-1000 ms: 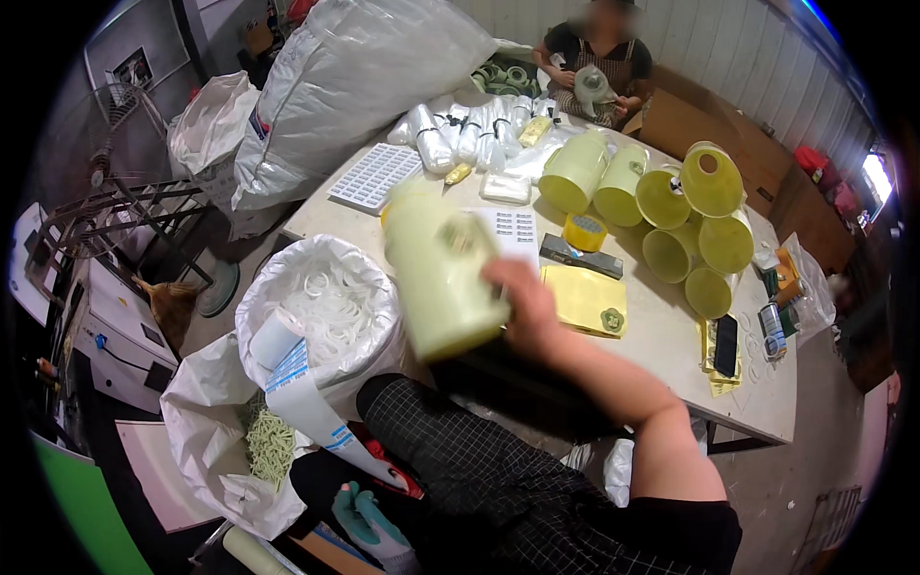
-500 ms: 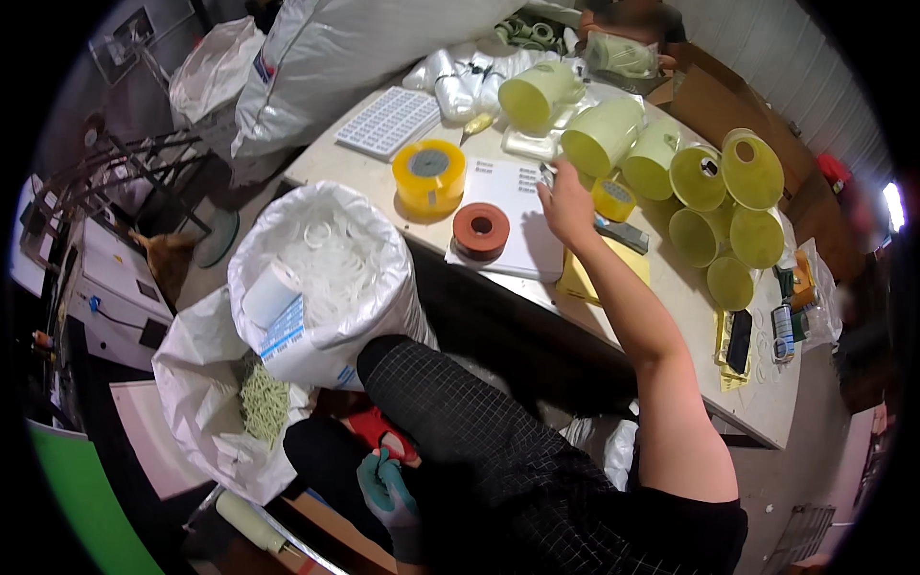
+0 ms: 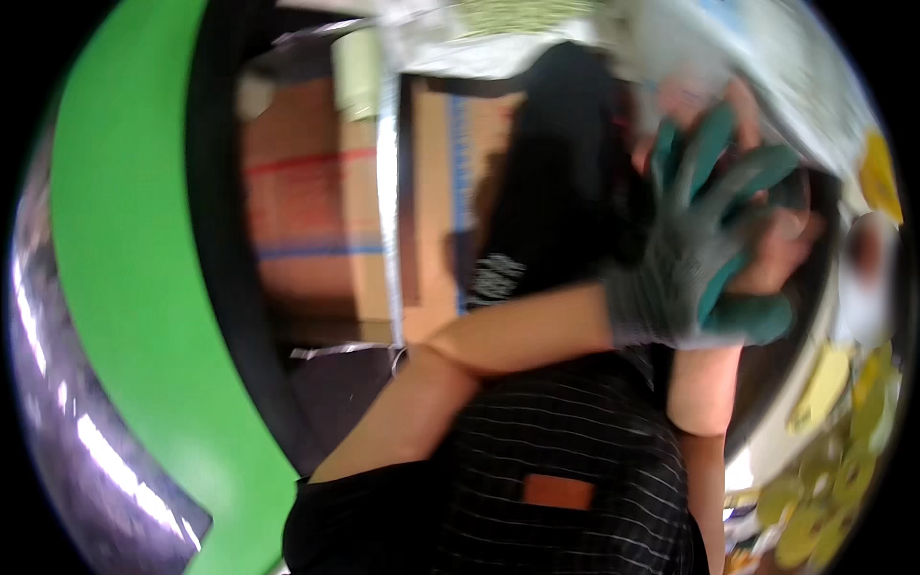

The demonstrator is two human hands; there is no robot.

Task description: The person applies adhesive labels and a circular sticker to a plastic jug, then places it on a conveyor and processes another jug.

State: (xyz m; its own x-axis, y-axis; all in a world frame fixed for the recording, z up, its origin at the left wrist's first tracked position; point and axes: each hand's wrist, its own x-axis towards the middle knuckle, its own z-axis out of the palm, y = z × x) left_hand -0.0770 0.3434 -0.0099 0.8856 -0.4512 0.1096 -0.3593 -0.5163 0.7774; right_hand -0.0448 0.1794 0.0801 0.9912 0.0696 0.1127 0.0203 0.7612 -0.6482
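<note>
My left hand (image 3: 695, 240), in a grey knitted glove with green-coated fingers, is held up over my lap with its fingers spread. Just behind it is my bare right hand (image 3: 774, 251), overlapped by the glove and smeared by motion. A faint clear, rounded edge shows by the right hand's fingers, too blurred to name. Whether the right hand holds anything is hidden. Under both hands lie my dark trousers (image 3: 565, 163) and a black striped apron (image 3: 565, 422).
Cardboard boxes (image 3: 297, 201) stand at left behind a shiny metal bar (image 3: 388, 192). Beyond them curves a green surface (image 3: 125, 192). A white sack (image 3: 441, 57) with pale green pieces (image 3: 522, 14) is at the top. Yellow-green cups (image 3: 805, 498) blur at lower right.
The view has swung left and down, away from the tabletop. My right hand has left the table and come beside the gloved left hand, which has risen and spread its fingers.
</note>
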